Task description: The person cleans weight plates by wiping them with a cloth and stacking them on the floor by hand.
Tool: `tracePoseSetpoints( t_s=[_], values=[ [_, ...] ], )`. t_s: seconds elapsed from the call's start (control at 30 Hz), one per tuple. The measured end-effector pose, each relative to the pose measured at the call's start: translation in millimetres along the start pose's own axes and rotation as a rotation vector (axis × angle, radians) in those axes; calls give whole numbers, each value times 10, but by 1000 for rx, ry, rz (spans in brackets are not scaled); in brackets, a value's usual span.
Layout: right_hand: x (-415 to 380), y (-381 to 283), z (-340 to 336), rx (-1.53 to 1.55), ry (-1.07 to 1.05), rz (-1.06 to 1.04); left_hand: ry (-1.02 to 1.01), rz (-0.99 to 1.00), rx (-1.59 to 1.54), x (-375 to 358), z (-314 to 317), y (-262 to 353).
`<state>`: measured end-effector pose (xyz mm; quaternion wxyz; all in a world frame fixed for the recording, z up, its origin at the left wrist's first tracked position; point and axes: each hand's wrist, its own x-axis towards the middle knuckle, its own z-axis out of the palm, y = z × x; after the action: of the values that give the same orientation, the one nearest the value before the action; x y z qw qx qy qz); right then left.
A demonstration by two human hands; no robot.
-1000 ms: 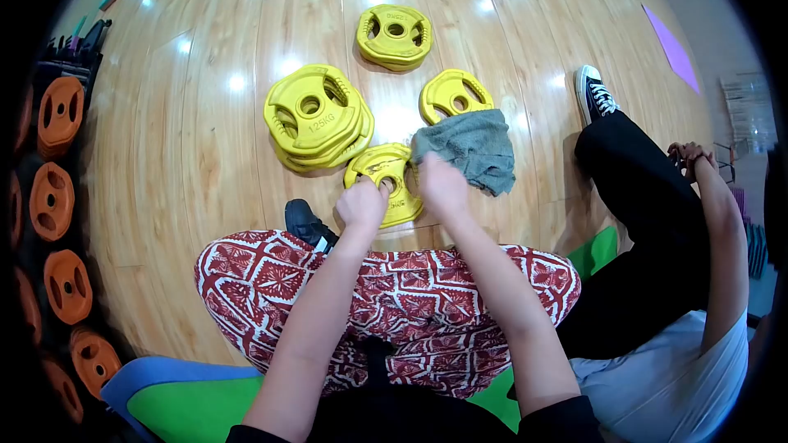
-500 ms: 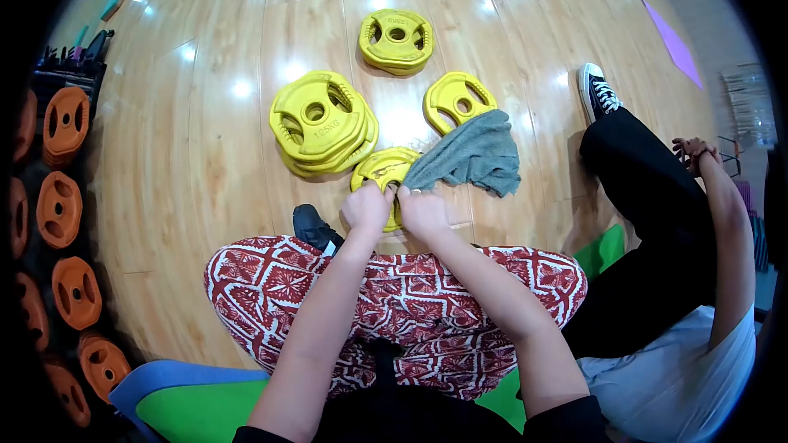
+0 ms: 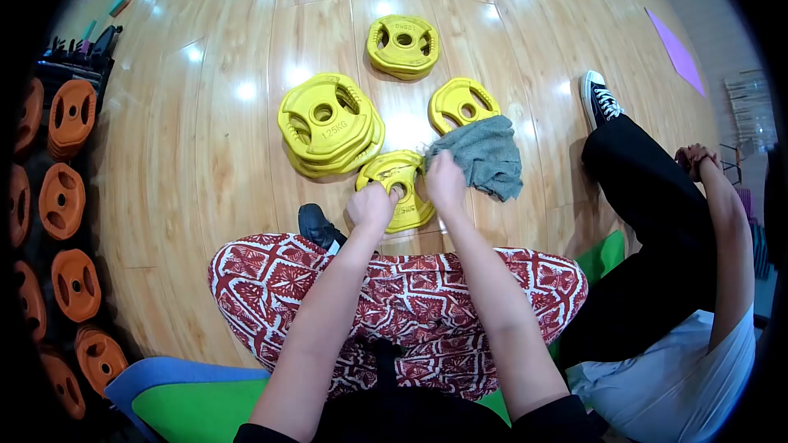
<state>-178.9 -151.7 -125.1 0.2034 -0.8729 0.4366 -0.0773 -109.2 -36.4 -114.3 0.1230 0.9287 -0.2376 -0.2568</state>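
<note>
A yellow weight plate [image 3: 412,215] lies on the floor in front of me. My left hand [image 3: 372,207] has its fingers closed on this plate's left side, near the centre hole. Above the plate's right edge, my right hand [image 3: 446,180] is closed on the near-left end of a grey cloth [image 3: 486,156]. The cloth spreads to the right and covers the lower part of another yellow plate [image 3: 456,103]. A stack of yellow plates [image 3: 324,119] marked 1.25KG stands at the left. Farther off is one more yellow stack [image 3: 402,45].
Orange plates [image 3: 62,201] stand on a rack at the left. On the right sits another person [image 3: 657,205] in black trousers, hands clasped. A green mat [image 3: 193,410] and a blue mat [image 3: 156,373] lie near me. A purple mat [image 3: 675,51] is far right.
My right hand has moved right and slightly away from me, off the near plate's centre. The cloth is more bunched, and more of the near plate shows.
</note>
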Motion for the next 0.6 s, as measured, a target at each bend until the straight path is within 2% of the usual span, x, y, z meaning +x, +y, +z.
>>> tracePoseSetpoints(
  t_s=[0.03, 0.23, 0.37, 0.43, 0.5, 0.53, 0.6],
  values=[
    [39, 49, -73, 135, 101, 147, 0, -2, -2, -1, -7, -1],
    [212, 602, -418, 416, 259, 394, 4, 93, -28, 91, 73, -51],
    [192, 623, -326, 397, 226, 440, -18, 166, 34, 111, 28, -37],
    [158, 516, -357, 441, 170, 392, -33, 208, 60, 115, -30, -2],
    [146, 479, -372, 426, 159, 372, -53, 388, 110, 138, -80, 54],
    [146, 479, -365, 433, 146, 360, -51, 383, 107, 175, -97, 101],
    [118, 444, -371, 428, 130, 325, -150, 635, 331, 287, -141, 209]
  ],
)
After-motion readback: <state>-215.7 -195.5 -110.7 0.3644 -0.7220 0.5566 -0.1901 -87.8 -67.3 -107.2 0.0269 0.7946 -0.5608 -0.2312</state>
